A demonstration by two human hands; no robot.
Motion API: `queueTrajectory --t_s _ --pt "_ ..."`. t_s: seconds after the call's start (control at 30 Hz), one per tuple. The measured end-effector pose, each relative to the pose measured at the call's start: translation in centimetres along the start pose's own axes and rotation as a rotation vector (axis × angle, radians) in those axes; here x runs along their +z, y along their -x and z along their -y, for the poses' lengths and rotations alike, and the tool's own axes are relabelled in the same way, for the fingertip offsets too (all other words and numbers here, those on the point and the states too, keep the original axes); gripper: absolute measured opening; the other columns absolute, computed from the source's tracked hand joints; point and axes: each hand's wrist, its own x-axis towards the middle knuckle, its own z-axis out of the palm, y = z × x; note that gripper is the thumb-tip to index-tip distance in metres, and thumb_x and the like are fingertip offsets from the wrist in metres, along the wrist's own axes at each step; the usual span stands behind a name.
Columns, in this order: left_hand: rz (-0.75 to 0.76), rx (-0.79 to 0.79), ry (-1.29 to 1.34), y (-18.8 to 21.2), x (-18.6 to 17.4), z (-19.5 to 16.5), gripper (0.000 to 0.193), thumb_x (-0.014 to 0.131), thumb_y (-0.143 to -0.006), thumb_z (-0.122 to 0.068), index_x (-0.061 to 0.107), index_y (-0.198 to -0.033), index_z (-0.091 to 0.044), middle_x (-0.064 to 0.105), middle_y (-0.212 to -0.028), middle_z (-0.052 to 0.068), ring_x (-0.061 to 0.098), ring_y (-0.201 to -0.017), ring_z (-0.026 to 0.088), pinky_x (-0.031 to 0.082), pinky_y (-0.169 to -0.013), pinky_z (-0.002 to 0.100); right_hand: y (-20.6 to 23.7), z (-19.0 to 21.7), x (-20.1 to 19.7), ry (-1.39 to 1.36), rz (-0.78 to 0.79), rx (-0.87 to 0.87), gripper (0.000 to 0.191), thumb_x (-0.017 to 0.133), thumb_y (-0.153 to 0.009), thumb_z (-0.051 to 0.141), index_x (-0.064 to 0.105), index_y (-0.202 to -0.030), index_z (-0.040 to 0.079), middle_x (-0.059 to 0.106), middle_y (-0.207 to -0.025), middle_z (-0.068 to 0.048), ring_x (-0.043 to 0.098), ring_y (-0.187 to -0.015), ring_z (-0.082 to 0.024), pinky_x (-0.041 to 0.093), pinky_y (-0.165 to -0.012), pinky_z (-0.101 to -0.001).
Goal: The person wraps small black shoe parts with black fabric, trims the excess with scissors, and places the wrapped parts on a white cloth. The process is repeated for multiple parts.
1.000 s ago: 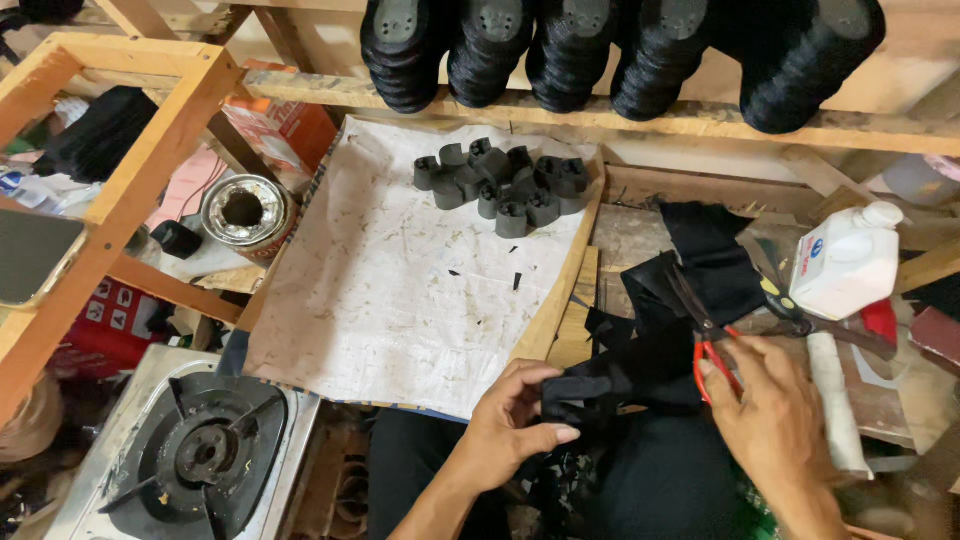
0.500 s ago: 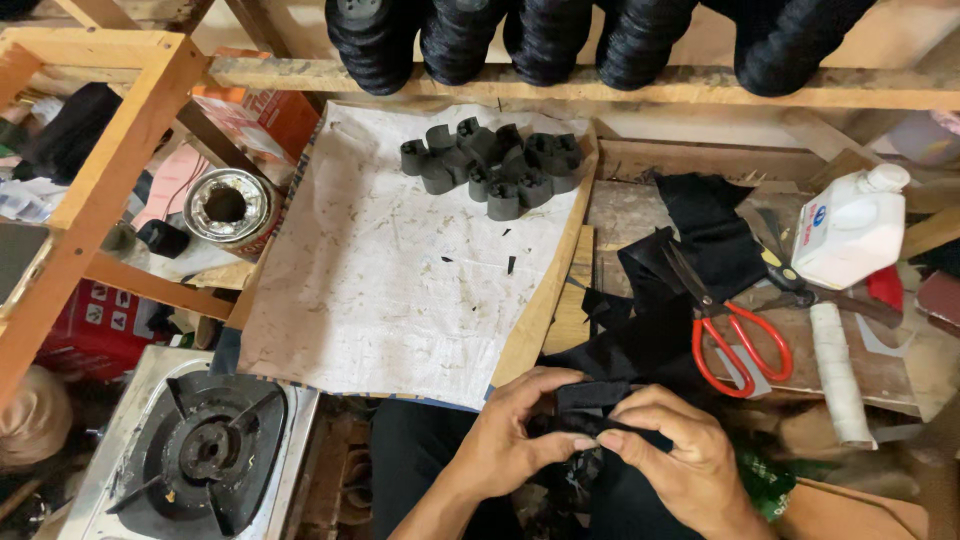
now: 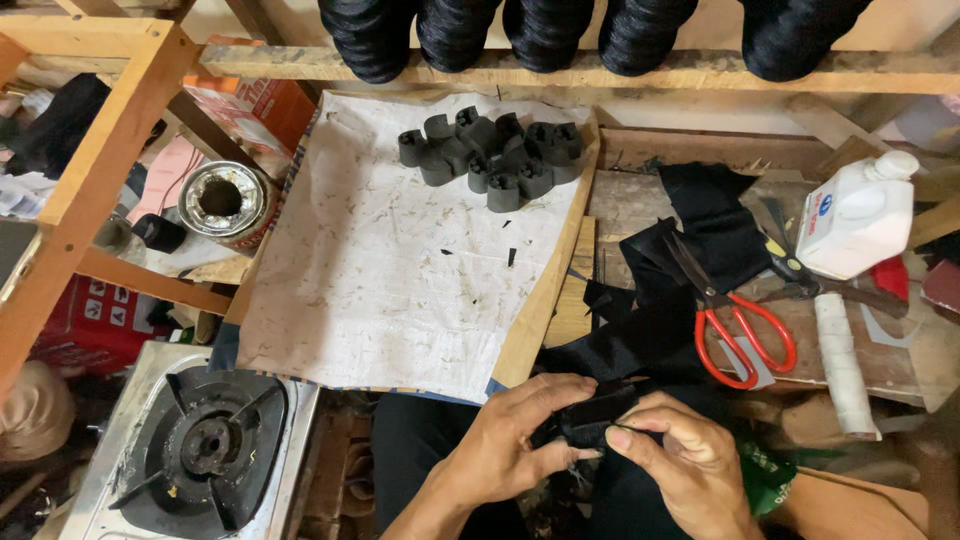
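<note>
Low in the frame, right of centre, a small black fabric piece [image 3: 597, 415] sits pinched between both hands. The left hand [image 3: 510, 440] curls fingers round its near end; the right hand [image 3: 680, 455] clamps thumb and forefinger on it. Red-handled scissors [image 3: 735, 325] lie just above on black cloth [image 3: 700, 225].

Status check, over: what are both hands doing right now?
Left hand and right hand both pinching a small black fabric piece. Red-handled scissors lying apart on the bench. Nothing between the hands.
</note>
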Motion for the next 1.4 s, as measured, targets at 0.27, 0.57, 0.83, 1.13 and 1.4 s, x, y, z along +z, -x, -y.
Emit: queueTrajectory --t_s 0.27,0.57,0.83,1.13,1.4 --pt "0.012 0.054 -0.054 0.2 0.2 -0.5 0.052 0.081 -0.087 -0.012 0.062 -0.135 -0.002 0.067 -0.138 0.019 0.07 -0.127 0.035 0.059 -0.104 0.039 1.6 -3.2 -0.6 -0.27 -0.072 0.297 0.007 0.081 -0.082 -0.007 0.075 -0.082 -0.004 0.065 -0.077 -0.005 0.059 -0.072 -0.011 0.045 -0.064 -0.027" --pt "0.056 -0.097 0.146 0.9 0.6 -0.2 0.056 0.082 -0.086 -0.018 0.062 -0.136 -0.002 0.068 -0.135 0.018 0.071 -0.124 0.032 0.057 -0.104 0.039 1.9 -3.9 -1.0 -0.472 -0.038 0.601 0.01 0.077 -0.082 -0.001 0.074 -0.09 -0.005 0.073 -0.084 -0.007 0.066 -0.08 -0.013 0.052 -0.077 -0.0312" --pt "0.027 -0.095 0.166 1.2 1.5 -0.1 0.057 0.078 -0.091 -0.025 0.059 -0.14 -0.002 0.066 -0.139 0.018 0.068 -0.129 0.033 0.055 -0.107 0.039 1.7 0.4 -0.6 0.045 -0.012 0.1 0.072 0.09 -0.067 0.015 0.055 -0.128 0.003 0.063 -0.117 -0.006 0.062 -0.11 -0.014 0.049 -0.094 -0.0312" --pt "0.153 0.068 -0.007 1.3 1.2 -1.2 0.053 0.076 -0.092 -0.013 0.058 -0.14 -0.001 0.064 -0.143 0.02 0.067 -0.13 0.038 0.059 -0.107 0.041 2.0 0.5 -1.2 -0.146 0.126 0.578 0.07 0.096 -0.066 0.004 0.061 -0.126 0.006 0.069 -0.114 -0.008 0.068 -0.102 -0.021 0.058 -0.084 -0.0406" --pt "0.175 0.039 -0.002 0.9 1.4 -1.8 0.052 0.079 -0.092 -0.013 0.058 -0.138 0.0 0.065 -0.138 0.02 0.068 -0.127 0.038 0.059 -0.103 0.041 2.7 -0.5 -0.3 -0.184 0.061 0.208 0.038 0.088 -0.074 0.001 0.068 -0.106 -0.001 0.066 -0.102 -0.008 0.065 -0.1 -0.017 0.053 -0.085 -0.0321"
